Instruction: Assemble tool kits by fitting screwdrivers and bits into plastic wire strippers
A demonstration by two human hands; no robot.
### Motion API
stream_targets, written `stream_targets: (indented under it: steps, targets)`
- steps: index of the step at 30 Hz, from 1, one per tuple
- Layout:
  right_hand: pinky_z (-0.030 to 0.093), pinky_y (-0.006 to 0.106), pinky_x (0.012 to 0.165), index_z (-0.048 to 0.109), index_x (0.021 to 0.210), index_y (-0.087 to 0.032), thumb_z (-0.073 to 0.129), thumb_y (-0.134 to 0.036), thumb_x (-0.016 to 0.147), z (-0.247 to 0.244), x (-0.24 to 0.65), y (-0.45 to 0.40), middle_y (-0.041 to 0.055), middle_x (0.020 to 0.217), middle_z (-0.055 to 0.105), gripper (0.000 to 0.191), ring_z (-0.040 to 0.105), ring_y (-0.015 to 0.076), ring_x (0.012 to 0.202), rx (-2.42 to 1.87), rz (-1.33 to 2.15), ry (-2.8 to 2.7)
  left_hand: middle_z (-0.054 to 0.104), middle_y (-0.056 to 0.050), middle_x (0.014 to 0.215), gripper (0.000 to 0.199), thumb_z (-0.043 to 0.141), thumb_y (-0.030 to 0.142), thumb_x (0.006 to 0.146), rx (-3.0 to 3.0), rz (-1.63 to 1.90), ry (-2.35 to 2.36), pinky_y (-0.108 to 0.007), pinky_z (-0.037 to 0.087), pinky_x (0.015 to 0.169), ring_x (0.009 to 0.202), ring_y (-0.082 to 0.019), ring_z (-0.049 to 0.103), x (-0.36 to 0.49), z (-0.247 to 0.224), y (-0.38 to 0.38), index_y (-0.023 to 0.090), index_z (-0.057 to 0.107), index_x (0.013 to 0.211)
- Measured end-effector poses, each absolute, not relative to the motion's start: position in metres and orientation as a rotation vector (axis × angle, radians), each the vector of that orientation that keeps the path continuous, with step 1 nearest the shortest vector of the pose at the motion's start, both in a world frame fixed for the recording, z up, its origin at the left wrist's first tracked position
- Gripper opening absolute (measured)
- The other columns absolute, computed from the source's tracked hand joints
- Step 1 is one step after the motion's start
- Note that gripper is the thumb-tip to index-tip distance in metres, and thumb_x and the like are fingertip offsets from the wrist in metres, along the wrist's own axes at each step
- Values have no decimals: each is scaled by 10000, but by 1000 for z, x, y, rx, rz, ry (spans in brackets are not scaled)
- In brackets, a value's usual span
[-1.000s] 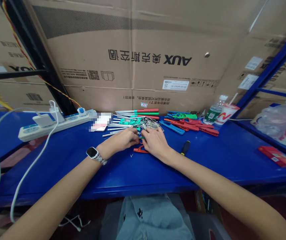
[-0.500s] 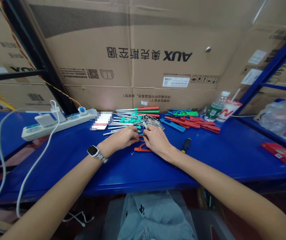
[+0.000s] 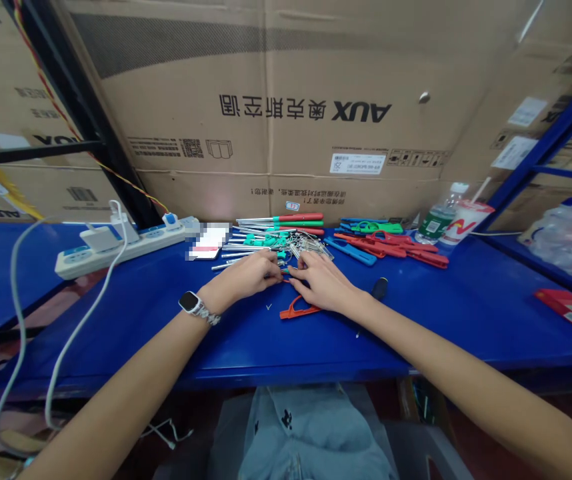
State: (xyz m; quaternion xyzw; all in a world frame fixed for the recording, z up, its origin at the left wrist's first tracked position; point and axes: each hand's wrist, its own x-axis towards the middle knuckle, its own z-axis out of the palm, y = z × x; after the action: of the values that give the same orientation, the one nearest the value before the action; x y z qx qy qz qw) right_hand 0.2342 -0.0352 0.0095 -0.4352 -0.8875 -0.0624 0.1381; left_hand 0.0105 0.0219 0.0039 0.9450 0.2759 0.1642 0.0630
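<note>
My left hand (image 3: 257,272), a watch on its wrist, is closed in a pinch over the blue table. My right hand (image 3: 323,280) is closed at the fingertips just to the right. Between the two hands shows a small green and orange part, mostly hidden by fingers. Below my right palm lies an orange plastic clip-like piece (image 3: 293,311), flat on the table. Just beyond my hands are metal rods with green fittings (image 3: 249,247), rods with red and green handles (image 3: 301,217) and a heap of small metal parts (image 3: 311,241).
Red plastic pieces (image 3: 391,247) and a blue one (image 3: 353,252) lie at the back right, near a bottle (image 3: 439,217) and a paper cup (image 3: 466,223). A dark screwdriver (image 3: 380,288) is beside my right forearm. A power strip (image 3: 79,261) stands left, a cardboard box (image 3: 286,60) behind.
My right hand's thumb and fingers have spread slightly. The orange piece beneath it has shifted toward me and tilted. My left hand keeps its pinch, and the view has swung slightly left.
</note>
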Motion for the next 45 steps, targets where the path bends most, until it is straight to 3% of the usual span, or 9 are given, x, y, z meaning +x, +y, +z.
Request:
stream_targets:
  steps: [4, 8, 13, 19, 28, 31, 35, 40, 45]
  targets:
    - [420, 416, 890, 742, 1213, -219, 530, -365, 1037, 8, 239, -32, 104, 1076, 588, 312, 542, 249, 1039, -1267, -55, -2511, 625, -67, 938, 131, 631, 240, 910, 2856, 501, 884, -338, 481, 773, 877, -210, 592, 10, 7, 21, 197, 744, 959]
    - [442, 419, 927, 689, 1289, -203, 538, -270, 1020, 12, 243, -24, 92, 1086, 596, 316, 571, 227, 1014, -1244, 96, -2370, 636, -81, 994, 174, 613, 265, 900, 2815, 617, 927, -385, 488, 828, 976, -250, 585, 9, 12, 16, 192, 685, 1040]
    - [445, 414, 955, 698, 1026, -184, 591, -152, 943, 25, 263, -33, 74, 1072, 632, 139, 602, 218, 1050, -1134, 272, -2384, 636, -92, 1006, 182, 569, 334, 958, 2767, 738, 870, -402, 486, 850, 993, -256, 583, 17, 20, 3, 190, 655, 1028]
    - [425, 445, 935, 661, 1008, -204, 711, -313, 904, 22, 282, -62, 77, 1119, 659, 159, 580, 255, 1095, -1140, 312, -2554, 639, -54, 901, 419, 707, 607, 846, 2811, 610, 687, -366, 476, 769, 836, -216, 587, 41, 23, -22, 195, 627, 852]
    - [430, 423, 942, 685, 1143, -207, 505, -324, 1059, 5, 275, -54, 101, 1231, 676, 230, 578, 248, 1216, -1120, 313, -2518, 662, -91, 930, 289, 556, 417, 994, 3101, 434, 640, -383, 483, 835, 886, -241, 615, 46, 16, -18, 170, 691, 931]
    - [431, 422, 955, 671, 1219, -223, 519, -377, 1053, 8, 278, -53, 95, 1295, 691, 272, 602, 244, 1227, -1092, 268, -2496, 647, -80, 895, 312, 457, 359, 1053, 3084, 509, 650, -355, 475, 777, 846, -219, 602, 42, 19, -14, 176, 679, 932]
    - [425, 422, 970, 615, 1328, -213, 653, -328, 971, 15, 281, -45, 101, 1304, 705, 378, 649, 254, 1162, -1091, 87, -2483, 592, -42, 781, 369, 427, 403, 1074, 2889, 719, 784, -319, 415, 665, 715, -180, 540, 37, 19, -6, 188, 615, 841]
    - [419, 424, 1000, 645, 1291, -199, 683, -274, 946, 25, 282, -17, 99, 1274, 722, 355, 647, 263, 1161, -1037, -5, -2494, 518, -2, 638, 476, 429, 499, 1056, 2630, 804, 998, -317, 355, 590, 581, -153, 447, 33, 14, 7, 198, 534, 703]
    - [488, 376, 911, 719, 1172, -220, 774, -340, 876, 26, 286, 12, 75, 1154, 752, 324, 676, 244, 1036, -987, 352, -2459, 692, -85, 972, 380, 574, 550, 967, 2525, 864, 1096, -362, 482, 777, 881, -227, 629, 19, 18, 12, 185, 677, 979]
